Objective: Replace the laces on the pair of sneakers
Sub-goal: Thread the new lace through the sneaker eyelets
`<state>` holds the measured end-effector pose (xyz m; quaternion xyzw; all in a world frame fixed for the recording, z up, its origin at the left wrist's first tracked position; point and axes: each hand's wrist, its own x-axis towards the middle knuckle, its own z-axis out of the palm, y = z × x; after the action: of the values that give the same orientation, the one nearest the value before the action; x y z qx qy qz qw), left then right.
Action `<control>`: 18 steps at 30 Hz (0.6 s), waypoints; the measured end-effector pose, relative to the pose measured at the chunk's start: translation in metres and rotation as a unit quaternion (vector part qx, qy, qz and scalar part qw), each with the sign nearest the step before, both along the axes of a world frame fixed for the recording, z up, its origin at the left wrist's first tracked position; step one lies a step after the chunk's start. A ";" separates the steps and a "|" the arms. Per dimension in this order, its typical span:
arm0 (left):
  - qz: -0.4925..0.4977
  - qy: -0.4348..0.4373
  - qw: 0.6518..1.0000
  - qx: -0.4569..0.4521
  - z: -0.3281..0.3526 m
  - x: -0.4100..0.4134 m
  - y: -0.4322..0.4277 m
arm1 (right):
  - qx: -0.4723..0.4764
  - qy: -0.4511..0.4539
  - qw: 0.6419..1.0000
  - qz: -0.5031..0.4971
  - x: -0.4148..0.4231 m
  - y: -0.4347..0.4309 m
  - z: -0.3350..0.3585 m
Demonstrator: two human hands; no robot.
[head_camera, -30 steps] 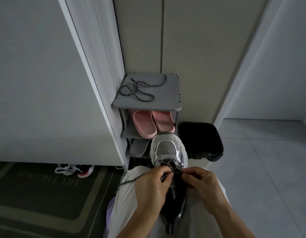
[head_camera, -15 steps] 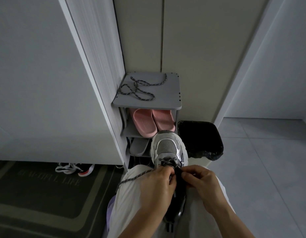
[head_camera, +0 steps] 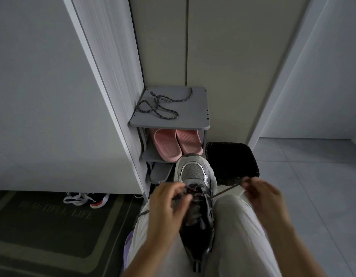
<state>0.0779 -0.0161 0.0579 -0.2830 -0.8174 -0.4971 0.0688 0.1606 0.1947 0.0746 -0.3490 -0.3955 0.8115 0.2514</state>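
Mid-lacing: the grey-and-silver mesh sneaker point(head_camera: 194, 174) sits wedged between their knees. On the left hand point(head_camera: 169, 204) the fingers curl over the eyelets, too blurry to say what they pinch. The right hand point(head_camera: 261, 194) pinches the dark speckled rope lace point(head_camera: 227, 190) and has swung out right since half a second ago, pulling it taut. Next, I'd guess: tip into the following eyelet. A matching spare lace point(head_camera: 159, 108) waits on the grey shoe rack point(head_camera: 193, 110).
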 end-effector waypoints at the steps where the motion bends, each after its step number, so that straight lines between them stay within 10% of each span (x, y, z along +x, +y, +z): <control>1: 0.025 -0.021 0.999 0.024 -0.001 -0.006 -0.007 | -0.053 0.020 0.996 -0.064 0.004 0.020 0.000; 4: 0.040 -0.140 0.989 0.017 -0.012 -0.017 -0.019 | -0.139 0.037 0.972 -0.184 0.011 0.050 -0.007; 13: -0.032 -0.173 0.983 -0.046 -0.012 -0.007 -0.005 | 0.110 -0.229 0.937 0.238 -0.002 -0.058 0.011; 18: -0.046 -0.212 0.976 -0.010 -0.010 -0.002 -0.005 | 0.095 -0.196 0.950 0.222 -0.015 -0.072 0.009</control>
<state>0.0755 -0.0208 0.0477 -0.2090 -0.8046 -0.5401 -0.1314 0.1457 0.1229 0.0839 -0.3794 -0.5797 0.7210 0.0146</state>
